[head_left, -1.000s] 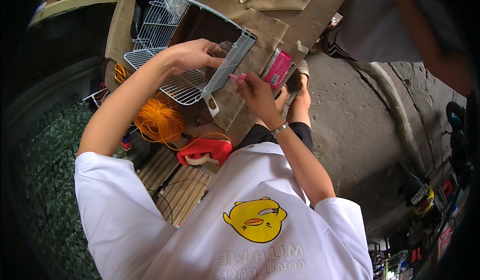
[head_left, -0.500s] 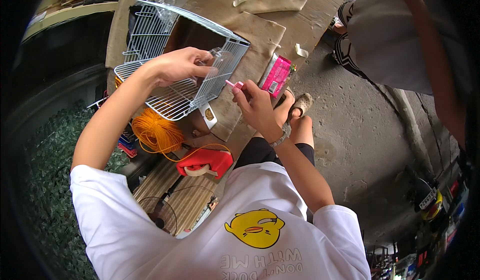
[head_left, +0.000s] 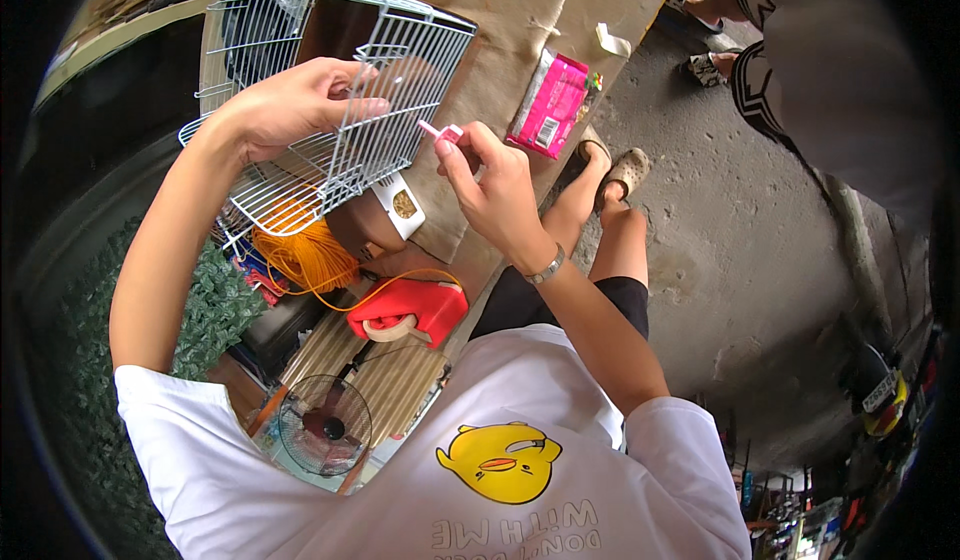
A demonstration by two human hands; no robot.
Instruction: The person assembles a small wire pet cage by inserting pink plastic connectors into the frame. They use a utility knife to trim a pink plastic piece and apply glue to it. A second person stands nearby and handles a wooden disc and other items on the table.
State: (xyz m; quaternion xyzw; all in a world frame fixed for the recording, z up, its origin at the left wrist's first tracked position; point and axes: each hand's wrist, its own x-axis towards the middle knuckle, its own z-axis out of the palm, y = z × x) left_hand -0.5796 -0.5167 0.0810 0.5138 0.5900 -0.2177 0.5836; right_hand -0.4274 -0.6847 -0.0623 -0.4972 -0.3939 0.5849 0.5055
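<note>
A white wire cage stands tilted on the table with its door side folded out. My left hand reaches inside it, fingers curled round a clear plastic piece against the inner side of the wire wall; the bars partly hide this piece. Outside the same wall, my right hand pinches a small pink plastic part with a thin pale stem. The stem points at the bars, and its tip is close to them; whether it touches them I cannot tell.
Below the cage lie an orange twine ball, a white-fronted box and a red tape dispenser. A pink packet rests near the table edge. A fan stands lower left. Another person is at upper right.
The cage and my left hand now appear further left and higher in view. My right hand has moved slightly left, its pink part still facing the cage wall.
</note>
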